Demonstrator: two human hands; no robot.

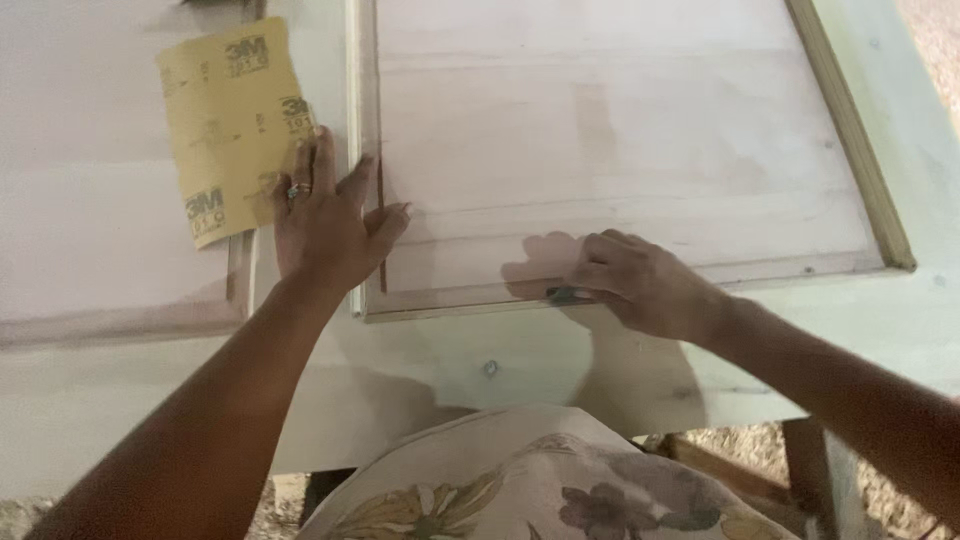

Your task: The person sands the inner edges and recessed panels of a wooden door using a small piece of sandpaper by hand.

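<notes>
My left hand [325,215] lies flat, fingers apart, across the left edge of a pale wooden panel [620,130] with a raised frame, a ring on one finger. Its fingertips touch the lower corner of a yellow sheet of sandpaper [225,125] that lies on a second pale panel [90,200] to the left. My right hand [640,280] is curled on a small dark piece [565,295], pressed against the near frame strip of the right panel. What that piece is I cannot make out.
Both panels rest on a pale painted board [480,370] that serves as a worktable. A screw head [490,368] shows in it near me. Below are flowered cloth [540,490] on my lap, a wooden support [790,460] and gravel ground at right.
</notes>
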